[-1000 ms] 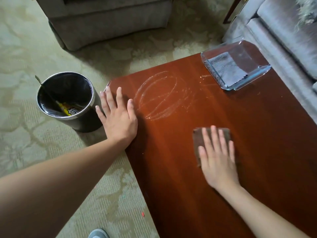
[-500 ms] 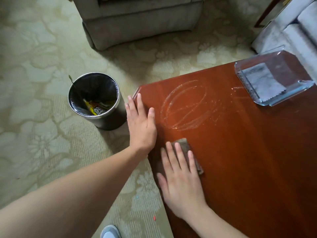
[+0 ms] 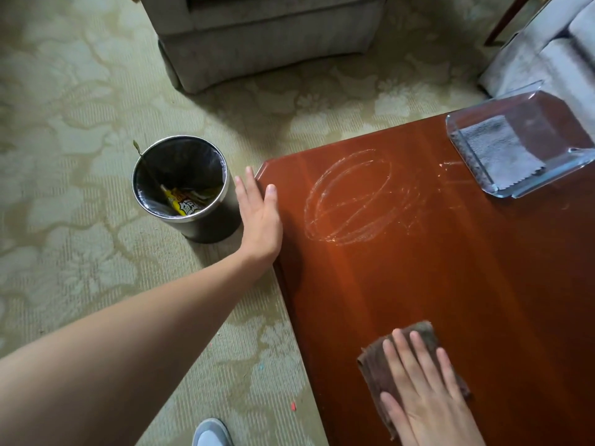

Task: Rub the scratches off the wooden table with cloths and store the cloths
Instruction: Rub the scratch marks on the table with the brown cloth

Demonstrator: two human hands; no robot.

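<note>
- My right hand [image 3: 425,391] lies flat, fingers spread, pressing the brown cloth [image 3: 409,358] on the table [image 3: 483,300] at the near edge, gripping nothing.
- The scratches [image 3: 351,197] sit at about 11 o'clock from that hand, well apart; their oval runs long from 8 to 2 o'clock.
- My left hand [image 3: 260,214] is nearer them, open, palm braced on the table's corner edge, beside the bin [image 3: 180,188].
- The grey cloth [image 3: 502,152] lies in the glass dish [image 3: 579,156] at 1 o'clock.
- I judge the next rub must sweep up-left.
</note>
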